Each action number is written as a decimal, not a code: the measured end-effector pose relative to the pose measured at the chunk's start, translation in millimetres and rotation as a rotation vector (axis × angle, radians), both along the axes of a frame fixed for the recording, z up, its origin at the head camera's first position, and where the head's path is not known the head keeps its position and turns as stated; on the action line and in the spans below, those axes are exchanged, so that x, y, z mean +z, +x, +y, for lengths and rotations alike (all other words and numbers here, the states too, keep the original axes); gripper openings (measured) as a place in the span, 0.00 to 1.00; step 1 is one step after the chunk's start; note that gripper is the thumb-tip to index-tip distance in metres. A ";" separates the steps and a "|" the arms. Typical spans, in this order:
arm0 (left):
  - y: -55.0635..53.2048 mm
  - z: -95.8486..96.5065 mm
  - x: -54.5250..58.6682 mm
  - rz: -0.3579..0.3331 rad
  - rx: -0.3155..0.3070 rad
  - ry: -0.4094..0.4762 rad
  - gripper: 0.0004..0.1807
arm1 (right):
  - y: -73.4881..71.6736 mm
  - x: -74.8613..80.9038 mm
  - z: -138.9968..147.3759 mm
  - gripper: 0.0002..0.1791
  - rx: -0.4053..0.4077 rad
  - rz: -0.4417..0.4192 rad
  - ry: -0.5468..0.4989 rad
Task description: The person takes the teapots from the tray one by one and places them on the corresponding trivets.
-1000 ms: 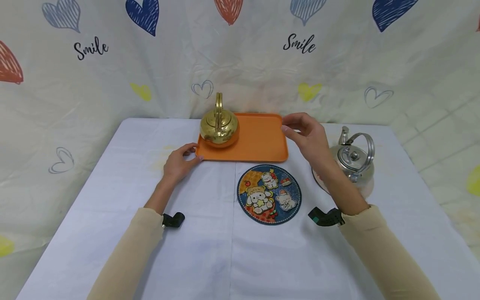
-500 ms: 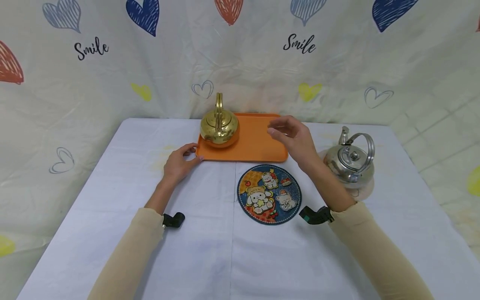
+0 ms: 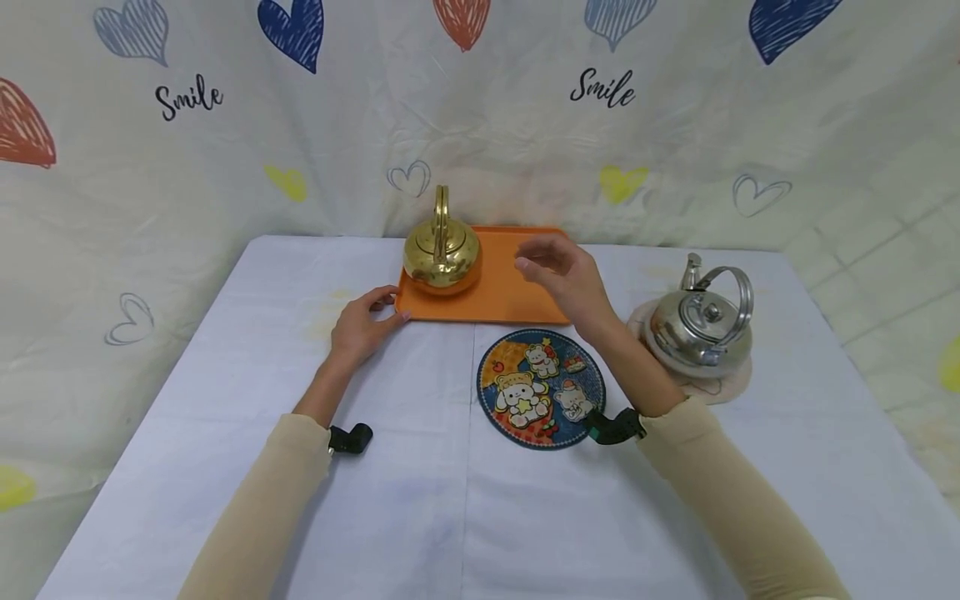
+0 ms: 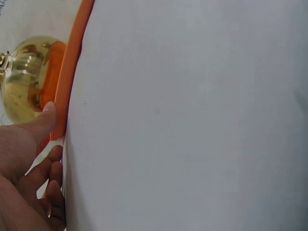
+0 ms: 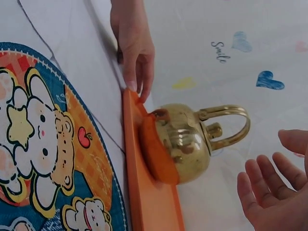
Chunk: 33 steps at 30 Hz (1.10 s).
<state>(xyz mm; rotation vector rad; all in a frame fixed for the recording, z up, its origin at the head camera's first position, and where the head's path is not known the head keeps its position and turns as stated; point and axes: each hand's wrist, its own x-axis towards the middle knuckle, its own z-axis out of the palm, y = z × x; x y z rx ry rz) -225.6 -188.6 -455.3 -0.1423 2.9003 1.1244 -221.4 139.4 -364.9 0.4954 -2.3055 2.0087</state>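
My left hand (image 3: 357, 332) holds the near left corner of an orange tray (image 3: 498, 287), the thumb at its front edge and the fingers beside its left rim. On the tray's left end stands a shiny gold kettle (image 3: 441, 257) with its handle raised. My right hand (image 3: 567, 279) hangs over the tray's right half, fingers loosely bent and nothing between them. In the right wrist view the right hand's palm (image 5: 281, 207) faces the gold kettle (image 5: 185, 144), with a gap between. The left wrist view shows the left thumb (image 4: 45, 120) against the tray's rim (image 4: 72, 67).
A round cartoon mat (image 3: 498, 354) lies in front of the tray. To the right, a silver kettle (image 3: 701, 325) stands on a pale round mat (image 3: 731, 387). White cloth (image 3: 405, 500) covers the table, and a heart-patterned curtain (image 3: 510, 125) hangs close behind the tray.
My right hand has left the tray's right edge and moved left over the tray, toward the gold kettle. My left hand, the tray and both kettles have stayed in place.
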 end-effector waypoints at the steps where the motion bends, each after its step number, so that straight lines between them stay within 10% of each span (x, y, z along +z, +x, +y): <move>1: 0.0 0.2 -0.4 0.002 -0.001 0.002 0.29 | -0.3 -0.3 -1.4 0.19 0.003 -0.004 -0.001; 33: 3.0 -2.8 -0.2 0.018 -0.020 0.022 0.29 | -19.0 -5.5 -45.8 0.24 0.100 -0.038 0.010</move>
